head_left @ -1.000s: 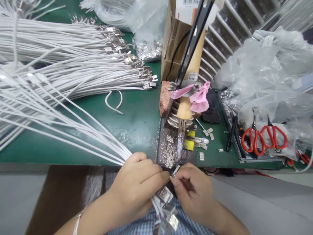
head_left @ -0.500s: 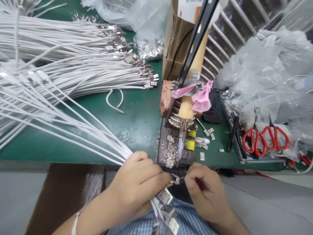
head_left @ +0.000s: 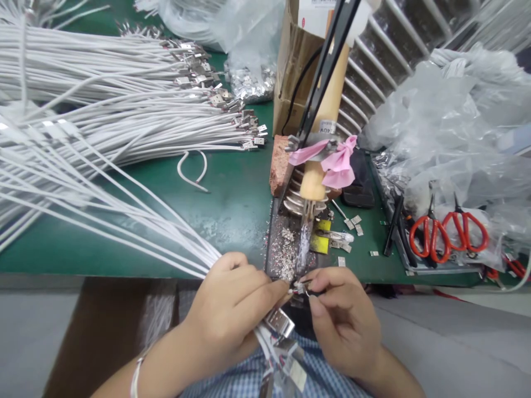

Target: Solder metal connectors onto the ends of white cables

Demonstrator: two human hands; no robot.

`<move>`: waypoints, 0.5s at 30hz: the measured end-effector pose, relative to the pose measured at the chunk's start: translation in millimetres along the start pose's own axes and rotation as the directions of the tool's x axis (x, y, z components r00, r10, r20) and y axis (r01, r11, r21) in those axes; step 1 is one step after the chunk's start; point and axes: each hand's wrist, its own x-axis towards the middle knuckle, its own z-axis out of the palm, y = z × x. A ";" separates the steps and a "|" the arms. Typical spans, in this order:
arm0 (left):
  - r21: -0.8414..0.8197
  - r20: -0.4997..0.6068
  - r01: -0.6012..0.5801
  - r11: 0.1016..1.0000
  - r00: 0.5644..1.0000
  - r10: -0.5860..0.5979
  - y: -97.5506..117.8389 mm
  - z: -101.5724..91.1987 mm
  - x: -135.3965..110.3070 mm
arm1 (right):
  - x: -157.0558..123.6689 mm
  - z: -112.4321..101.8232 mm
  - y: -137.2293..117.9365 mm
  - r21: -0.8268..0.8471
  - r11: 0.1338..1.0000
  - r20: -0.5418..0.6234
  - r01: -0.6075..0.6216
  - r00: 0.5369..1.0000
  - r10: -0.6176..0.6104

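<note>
My left hand (head_left: 232, 309) is closed round a bundle of white cables (head_left: 124, 210) that fan out over the green table; their metal connector ends (head_left: 284, 342) hang below my fingers. Its fingertips pinch one connector (head_left: 297, 287) at the table's front edge. My right hand (head_left: 342, 315) pinches the same small connector from the right. Both meet just under the tip of a soldering iron (head_left: 309, 243) with a wooden handle (head_left: 321, 149), clamped pointing down over a dark plate (head_left: 286, 254) strewn with solder bits.
A large pile of white cables (head_left: 103, 99) with metal plugs fills the back left. A cardboard box (head_left: 292, 72), a brick (head_left: 280, 166), a pink ribbon (head_left: 338, 163), clear plastic bags (head_left: 448, 121) and red scissors (head_left: 446, 232) stand around the iron. Small metal shells (head_left: 354, 226) lie scattered.
My right hand drew back to the right, then returned and rose a little, bringing the connector up under the iron's tip. My left hand stayed shut on the bundle.
</note>
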 end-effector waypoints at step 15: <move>0.017 -0.018 0.056 0.998 0.998 -0.056 5.1 -1.3 0.4 | 17.3 1.5 -5.8 -0.061 0.995 0.021 0.079 0.997 -0.078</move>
